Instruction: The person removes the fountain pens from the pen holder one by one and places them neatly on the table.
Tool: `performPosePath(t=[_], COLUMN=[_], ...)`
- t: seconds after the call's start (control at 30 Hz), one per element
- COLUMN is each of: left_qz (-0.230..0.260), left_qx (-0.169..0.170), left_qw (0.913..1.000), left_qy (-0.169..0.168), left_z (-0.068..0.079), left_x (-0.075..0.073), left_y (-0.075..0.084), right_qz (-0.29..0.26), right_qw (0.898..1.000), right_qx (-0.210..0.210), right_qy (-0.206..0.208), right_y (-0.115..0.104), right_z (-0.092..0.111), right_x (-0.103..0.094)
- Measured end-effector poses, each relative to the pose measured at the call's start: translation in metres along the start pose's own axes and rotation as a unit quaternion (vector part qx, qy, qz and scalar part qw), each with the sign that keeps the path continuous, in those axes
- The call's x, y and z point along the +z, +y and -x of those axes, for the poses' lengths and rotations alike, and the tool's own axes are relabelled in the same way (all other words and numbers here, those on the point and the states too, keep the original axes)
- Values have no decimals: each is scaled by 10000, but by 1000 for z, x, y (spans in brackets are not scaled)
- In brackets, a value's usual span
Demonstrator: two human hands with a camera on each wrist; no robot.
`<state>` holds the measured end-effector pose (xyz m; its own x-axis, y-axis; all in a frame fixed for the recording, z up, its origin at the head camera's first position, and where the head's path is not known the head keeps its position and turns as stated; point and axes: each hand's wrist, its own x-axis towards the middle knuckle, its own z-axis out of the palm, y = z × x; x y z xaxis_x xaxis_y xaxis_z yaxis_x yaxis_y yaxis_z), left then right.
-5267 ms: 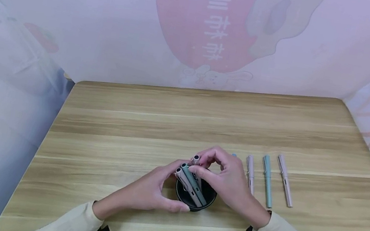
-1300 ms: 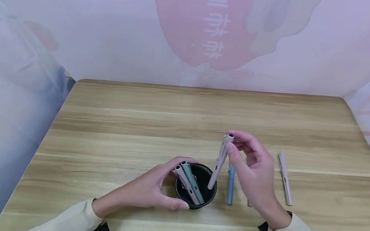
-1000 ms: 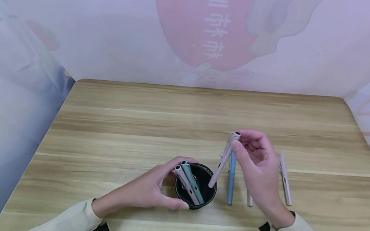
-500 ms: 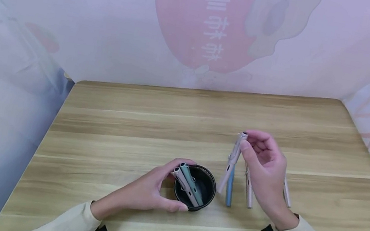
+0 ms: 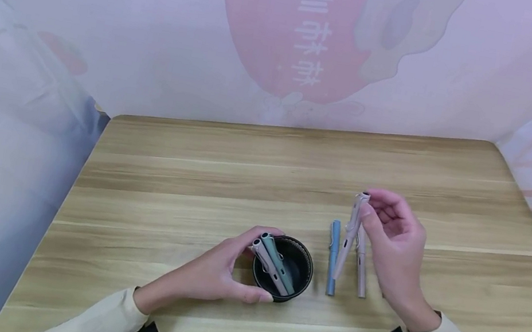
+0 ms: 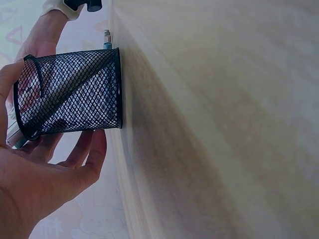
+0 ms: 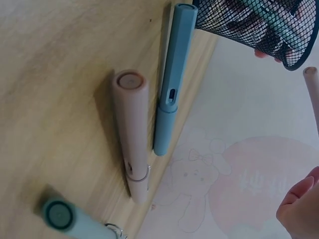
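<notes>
My left hand (image 5: pixel 225 275) holds a black mesh pen cup (image 6: pixel 99 94) on the table, thumb and fingers curled around its sides. Leaning inside are a pinkish-grey pen (image 5: pixel 269 267) and a green pen (image 5: pixel 278 263). To the right of the cup my right hand (image 5: pixel 399 245) pinches a pale pink pen (image 5: pixel 346 242) near its upper end, its lower end pointing down. In the head view this pen hangs between a blue pen (image 5: pixel 332 258) and another pale pink pen (image 5: pixel 361 271), both lying on the table. The right wrist view shows part of its tip end.
A teal pen (image 7: pixel 82 221) lies at the lower left of the right wrist view; the right hand hides it in the head view. Printed cloth (image 5: pixel 172 29) walls the back and sides of the wooden table (image 5: pixel 191 177).
My right hand has lifted the pale pink pen out of the cup and carried it right, past the blue pen. The left hand stays around the cup.
</notes>
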<state>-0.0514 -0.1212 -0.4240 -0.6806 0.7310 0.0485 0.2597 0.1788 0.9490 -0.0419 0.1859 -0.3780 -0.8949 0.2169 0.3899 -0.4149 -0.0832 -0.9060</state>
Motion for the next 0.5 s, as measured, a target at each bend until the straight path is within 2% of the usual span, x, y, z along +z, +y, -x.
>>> performPosePath(t=[0.5], left_qz=[10], left_qx=[-10], left_qw=[10000], left_qy=[-6], left_z=[0], left_x=[0], left_y=[2], right_qz=[315], right_qw=[9987], right_qx=[370], right_qy=[159], right_y=[-1], right_z=[-1], right_x=[-15])
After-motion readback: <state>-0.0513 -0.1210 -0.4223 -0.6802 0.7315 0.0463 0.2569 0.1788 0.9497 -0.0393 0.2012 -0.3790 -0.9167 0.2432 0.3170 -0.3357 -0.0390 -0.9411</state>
